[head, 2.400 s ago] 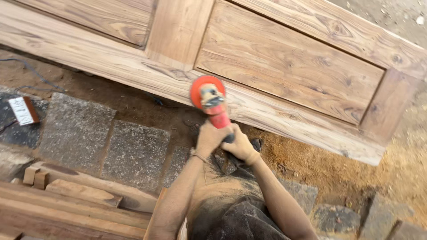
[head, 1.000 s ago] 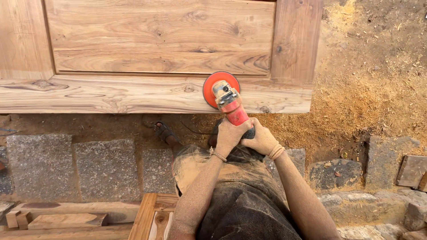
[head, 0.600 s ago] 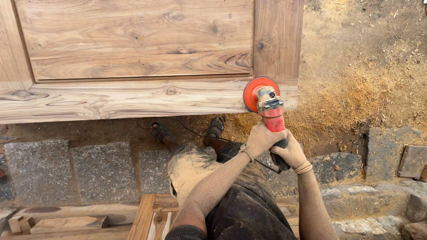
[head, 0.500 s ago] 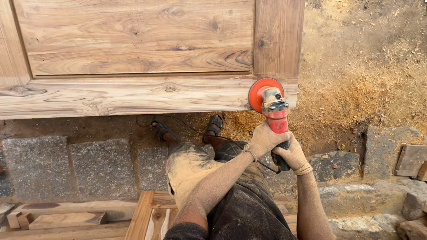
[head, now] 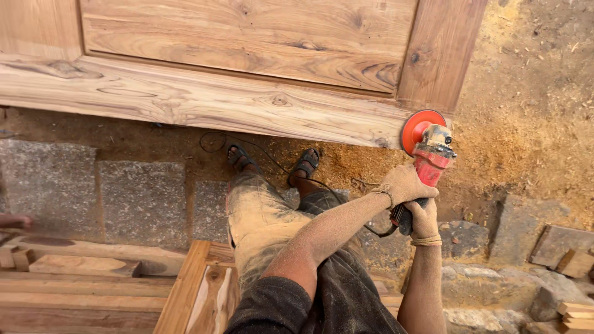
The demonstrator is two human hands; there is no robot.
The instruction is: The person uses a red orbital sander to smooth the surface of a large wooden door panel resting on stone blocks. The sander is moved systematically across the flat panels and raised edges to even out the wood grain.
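- The person stands over a big panelled wooden door [head: 247, 93] lying flat above sawdust-covered ground [head: 526, 124], and both hands are on a red angle grinder [head: 428, 162].
- The left hand [head: 405, 184] is wrapped tight round the grinder's body, closest to the head; the right hand [head: 422, 218] is clamped lower down on the dark rear grip, just behind the left and touching it.
- The tool's long axis runs up and away from the person — rear grip nearest the body, orange disc [head: 417, 128] at the far end.
- That disc sits right at the door's lower right corner, at the edge where the bottom rail meets the upright stile; whether it actually touches the wood I can't tell.
- So the door lies ahead and to the left of the grip, and the left hand is the nearer one to it.
- A black cable [head: 247, 145] trails from the grinder past the sandalled feet [head: 272, 162].
- Stone blocks [head: 142, 198] and loose timber pieces [head: 80, 266] lie to the left.
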